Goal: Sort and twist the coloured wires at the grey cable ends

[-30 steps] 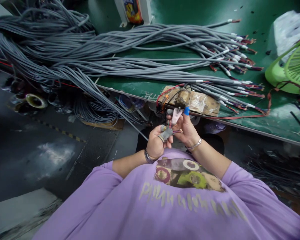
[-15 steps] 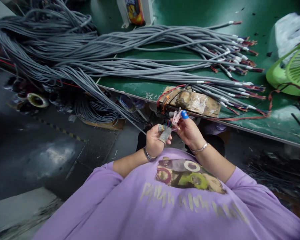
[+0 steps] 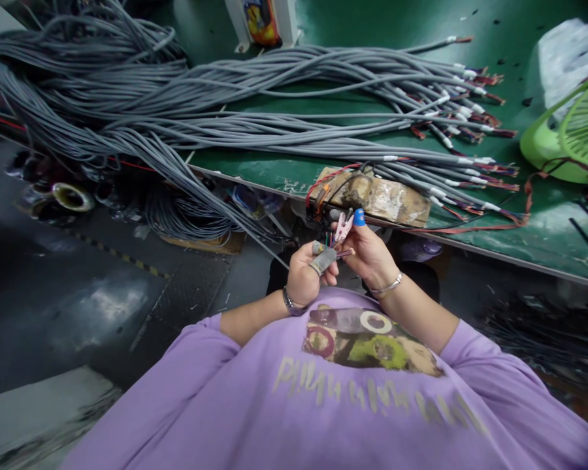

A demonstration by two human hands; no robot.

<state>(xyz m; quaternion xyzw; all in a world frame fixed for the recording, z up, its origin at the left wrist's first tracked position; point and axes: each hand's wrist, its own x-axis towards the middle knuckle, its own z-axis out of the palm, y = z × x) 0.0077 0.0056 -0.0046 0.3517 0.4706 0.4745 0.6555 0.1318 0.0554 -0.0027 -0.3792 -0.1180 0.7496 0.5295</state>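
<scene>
Close in front of my chest, below the table edge, my left hand (image 3: 308, 273) is closed round the end of a grey cable (image 3: 255, 239) whose thin coloured wires (image 3: 334, 245) fan out above my taped fingers. My right hand (image 3: 370, 252), with a blue cap on the forefinger, pinches a small pink clip (image 3: 343, 226) against those wire ends. The two hands touch. A taped brown block (image 3: 382, 199) with red and black leads sits on the table edge just beyond them.
A thick bundle of grey cables (image 3: 255, 117) lies across the green table (image 3: 294, 173) and spills off its left edge toward the floor. Their stripped, white-sleeved ends (image 3: 470, 111) point right. A green fan (image 3: 575, 130) stands at the right edge.
The hands stay together with only small shifts; the pink clip has moved slightly against the wire ends. The cables on the table lie as before.
</scene>
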